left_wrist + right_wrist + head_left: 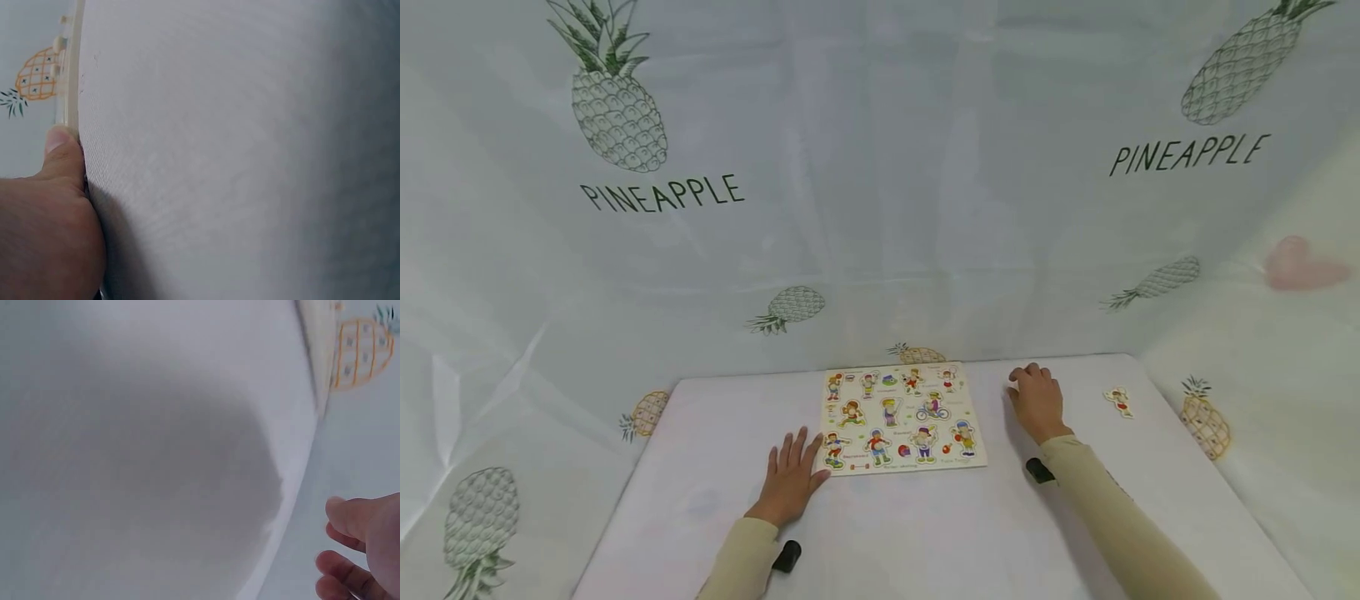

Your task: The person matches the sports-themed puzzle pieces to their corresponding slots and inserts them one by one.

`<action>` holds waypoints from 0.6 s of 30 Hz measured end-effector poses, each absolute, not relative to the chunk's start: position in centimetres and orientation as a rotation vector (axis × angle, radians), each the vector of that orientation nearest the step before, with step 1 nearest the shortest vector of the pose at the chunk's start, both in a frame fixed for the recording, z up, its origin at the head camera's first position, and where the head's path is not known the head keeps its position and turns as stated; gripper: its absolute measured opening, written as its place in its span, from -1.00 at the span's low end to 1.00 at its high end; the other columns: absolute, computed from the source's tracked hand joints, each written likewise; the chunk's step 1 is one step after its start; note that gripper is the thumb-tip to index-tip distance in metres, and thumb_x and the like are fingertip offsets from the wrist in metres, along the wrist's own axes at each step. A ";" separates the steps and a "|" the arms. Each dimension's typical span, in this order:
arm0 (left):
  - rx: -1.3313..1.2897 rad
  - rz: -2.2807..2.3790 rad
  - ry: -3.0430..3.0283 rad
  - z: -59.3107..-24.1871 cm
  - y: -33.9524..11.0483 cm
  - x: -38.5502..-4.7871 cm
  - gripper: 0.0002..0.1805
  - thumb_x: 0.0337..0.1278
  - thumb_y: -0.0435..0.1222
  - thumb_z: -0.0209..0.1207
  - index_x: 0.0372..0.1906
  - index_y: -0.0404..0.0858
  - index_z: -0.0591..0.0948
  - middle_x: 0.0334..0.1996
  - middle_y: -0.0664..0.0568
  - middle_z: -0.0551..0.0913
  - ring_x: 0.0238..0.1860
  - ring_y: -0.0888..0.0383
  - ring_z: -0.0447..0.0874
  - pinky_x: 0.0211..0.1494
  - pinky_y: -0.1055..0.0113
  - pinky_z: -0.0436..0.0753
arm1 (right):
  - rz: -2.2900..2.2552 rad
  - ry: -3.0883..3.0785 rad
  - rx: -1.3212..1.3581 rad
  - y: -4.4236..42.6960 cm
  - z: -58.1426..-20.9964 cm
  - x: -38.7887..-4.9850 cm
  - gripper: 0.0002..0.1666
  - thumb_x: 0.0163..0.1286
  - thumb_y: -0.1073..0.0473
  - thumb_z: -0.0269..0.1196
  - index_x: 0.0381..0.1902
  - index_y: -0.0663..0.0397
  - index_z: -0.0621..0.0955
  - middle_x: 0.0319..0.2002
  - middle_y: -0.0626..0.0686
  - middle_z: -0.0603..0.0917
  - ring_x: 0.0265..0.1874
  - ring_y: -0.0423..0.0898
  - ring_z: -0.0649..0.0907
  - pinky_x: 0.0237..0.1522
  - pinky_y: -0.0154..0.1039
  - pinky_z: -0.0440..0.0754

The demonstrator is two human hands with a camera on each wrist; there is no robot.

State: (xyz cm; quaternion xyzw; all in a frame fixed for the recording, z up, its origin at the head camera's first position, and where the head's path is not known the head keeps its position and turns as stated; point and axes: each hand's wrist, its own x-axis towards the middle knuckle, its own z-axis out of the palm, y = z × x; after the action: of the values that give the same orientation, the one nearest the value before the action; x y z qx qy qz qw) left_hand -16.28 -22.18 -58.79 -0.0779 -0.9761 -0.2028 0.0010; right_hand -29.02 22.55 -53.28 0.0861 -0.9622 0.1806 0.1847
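Observation:
A cream puzzle board [961, 408] with several colourful figures of children at sports lies flat at the table's far edge. My left hand [788, 482] rests on the table at the board's left side, fingers spread. In the left wrist view its thumb [60, 139] touches the edge of the board [72, 94], where small knobs stick up. Right of the board, my right hand [1037, 403] hangs over the table, fingers loosely bent with nothing between them. Farther right lies one loose figure piece [1120, 403]. In the right wrist view the fingertips [334, 509] stand apart from the board.
The white-covered table [910, 542] ends at a hanging sheet [880, 208] printed with pineapples, which also closes in both sides. A black wrist device [787, 556] sits at the left cuff and another black device [1040, 471] at the right cuff.

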 end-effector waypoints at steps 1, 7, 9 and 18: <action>-0.245 -0.631 -3.066 -58.9 -22.3 -16.4 -0.24 0.51 -0.04 0.18 0.61 -0.29 0.29 0.66 -0.38 0.07 0.64 -0.46 -0.08 0.59 -0.45 -0.07 | 0.507 -2.711 0.232 23.4 -53.4 -28.9 -0.78 0.32 0.38 0.47 -0.11 0.35 0.70 -0.13 0.35 0.65 -0.10 0.37 0.61 -0.10 0.28 0.61; -0.246 -0.598 -3.077 -59.3 -22.6 -16.7 -0.24 0.51 -0.04 0.18 0.62 -0.27 0.28 0.67 -0.36 0.05 0.66 -0.44 -0.10 0.60 -0.45 -0.07 | 0.488 -2.731 0.141 28.1 -53.8 -27.8 -0.78 0.34 0.41 0.42 -0.10 0.40 0.68 -0.09 0.44 0.63 -0.08 0.43 0.58 -0.11 0.32 0.58; -0.246 -0.605 -3.075 -59.3 -22.6 -16.6 -0.24 0.50 -0.04 0.19 0.62 -0.27 0.28 0.66 -0.37 0.06 0.65 -0.45 -0.09 0.59 -0.45 -0.06 | 0.485 -2.734 0.116 29.6 -53.8 -27.2 -0.78 0.33 0.42 0.41 -0.10 0.42 0.67 -0.09 0.47 0.62 -0.08 0.46 0.57 -0.12 0.34 0.57; -0.249 -0.604 -3.080 -58.9 -22.3 -16.4 -0.24 0.50 -0.06 0.20 0.62 -0.29 0.28 0.66 -0.37 0.07 0.65 -0.45 -0.09 0.60 -0.45 -0.06 | 0.483 -2.736 0.017 34.6 -54.1 -25.3 -0.76 0.35 0.42 0.38 -0.07 0.46 0.65 -0.07 0.54 0.57 -0.08 0.51 0.54 -0.12 0.39 0.52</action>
State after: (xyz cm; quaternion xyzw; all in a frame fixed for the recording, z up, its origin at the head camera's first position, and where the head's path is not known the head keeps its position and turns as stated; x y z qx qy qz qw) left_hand -16.40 -22.26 -58.94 -0.0790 -0.9782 -0.1918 -0.0037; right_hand -25.33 34.63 -54.06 0.0059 -0.9685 0.1711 0.1806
